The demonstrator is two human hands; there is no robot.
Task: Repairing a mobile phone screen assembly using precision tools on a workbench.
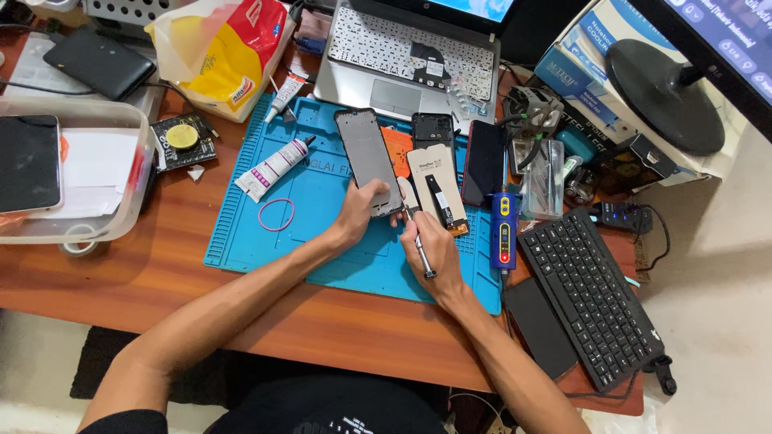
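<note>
A dark phone frame (367, 154) lies lengthwise on the blue work mat (322, 201). My left hand (359, 210) grips its near end. My right hand (429, 249) holds a thin metal tool (420, 245) like a pen, its tip at the phone's near right corner. Just right of the phone lie a tan display panel (438, 185) with a black flex strip, an orange piece (396, 149), a small black camera cover (432, 128) and a dark phone back (484, 162).
A glue tube (273, 167) and a pink rubber band (276, 214) rest on the mat's left. A blue handheld device (503, 229), black keyboard (593, 289), open laptop (410, 56), clear plastic bin (72, 173), yellow-red bag (221, 52) and monitor stand (663, 92) crowd the wooden desk (145, 265).
</note>
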